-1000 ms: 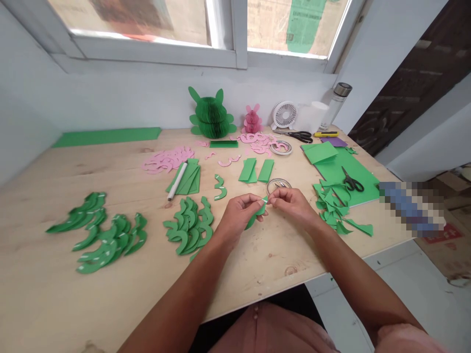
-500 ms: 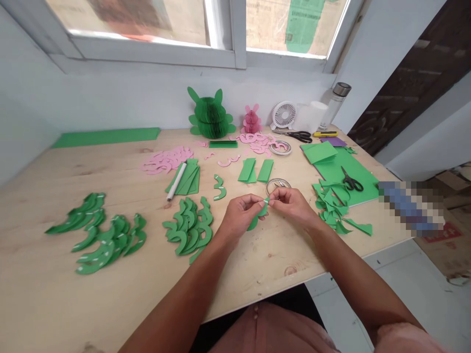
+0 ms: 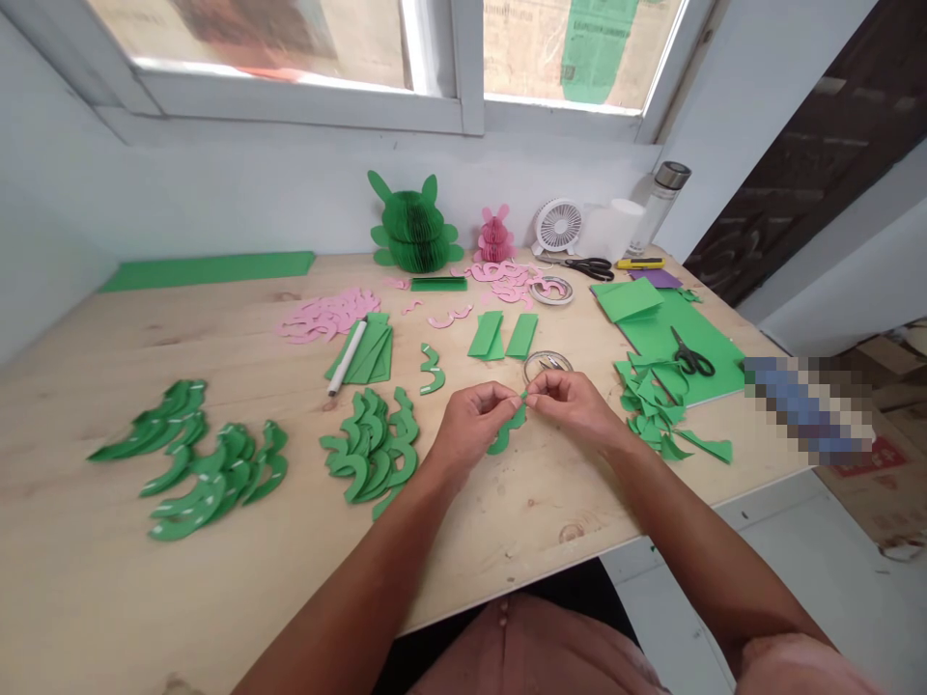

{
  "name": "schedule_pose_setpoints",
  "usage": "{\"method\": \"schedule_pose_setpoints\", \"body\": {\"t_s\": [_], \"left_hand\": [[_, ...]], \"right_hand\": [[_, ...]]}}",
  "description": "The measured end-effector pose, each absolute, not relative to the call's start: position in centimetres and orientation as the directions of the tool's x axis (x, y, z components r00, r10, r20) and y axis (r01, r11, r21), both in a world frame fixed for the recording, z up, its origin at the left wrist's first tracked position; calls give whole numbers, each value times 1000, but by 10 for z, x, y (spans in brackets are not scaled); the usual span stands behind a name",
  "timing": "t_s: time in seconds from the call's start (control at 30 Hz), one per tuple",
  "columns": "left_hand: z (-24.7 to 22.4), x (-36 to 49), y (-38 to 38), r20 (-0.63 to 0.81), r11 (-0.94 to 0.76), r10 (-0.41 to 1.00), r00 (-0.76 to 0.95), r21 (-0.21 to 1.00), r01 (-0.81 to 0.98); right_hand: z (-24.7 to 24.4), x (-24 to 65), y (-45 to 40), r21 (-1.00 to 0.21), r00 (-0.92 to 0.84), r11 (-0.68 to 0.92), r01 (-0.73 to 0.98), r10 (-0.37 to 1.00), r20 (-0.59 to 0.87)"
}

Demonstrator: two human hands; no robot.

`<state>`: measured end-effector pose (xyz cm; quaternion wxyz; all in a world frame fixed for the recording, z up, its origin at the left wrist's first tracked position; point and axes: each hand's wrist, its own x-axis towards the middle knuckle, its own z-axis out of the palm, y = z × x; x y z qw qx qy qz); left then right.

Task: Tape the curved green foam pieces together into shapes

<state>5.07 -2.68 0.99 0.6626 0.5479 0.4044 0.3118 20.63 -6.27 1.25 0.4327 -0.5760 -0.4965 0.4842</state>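
Observation:
A curved green paper cutout (image 3: 499, 441) is pinched between my two hands above the front middle of the table. My left hand (image 3: 472, 417) is closed on its upper left, partly covering it. The fingertips of my right hand (image 3: 574, 403) are closed at its top end and meet the left fingertips there. Just behind the right hand lies a roll of tape (image 3: 548, 364). To the left, a similar wavy green cutout (image 3: 433, 372) with white strips rests flat, and a pile of green cutouts (image 3: 371, 442) sits near my left forearm.
More green cutouts (image 3: 210, 478) with white strips lie at left. A white marker (image 3: 348, 357) rests on folded green paper. Green scraps (image 3: 656, 401) and small scissors (image 3: 691, 353) are at right. Behind stand a green honeycomb paper figure (image 3: 416, 232), a pink one (image 3: 494, 239) and a fan (image 3: 560, 226).
The white strip seen at the cutout's top end between my fingertips no longer shows; green shows there now. Both hands have stayed almost in place.

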Motion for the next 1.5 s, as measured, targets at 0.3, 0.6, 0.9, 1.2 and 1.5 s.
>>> {"method": "schedule_pose_setpoints", "body": {"t_s": [0.3,0.6,0.9,1.2,1.5], "left_hand": [[15,50,-28,-233,222,844,482,972,81],[14,51,-29,-191,191,858,477,980,48],[13,51,-30,-159,147,870,467,987,62],[13,53,-31,-163,166,895,414,986,30],[8,56,-30,-136,151,905,404,988,-6]], "right_hand": [[13,207,-62,-975,39,-154,158,988,-149],[12,207,-63,-977,42,-149,153,989,-144],[14,206,-63,-972,17,-152,178,988,-152],[12,208,-63,-976,47,-127,179,992,-121],[13,206,-64,-978,40,-94,186,995,-88]]}}
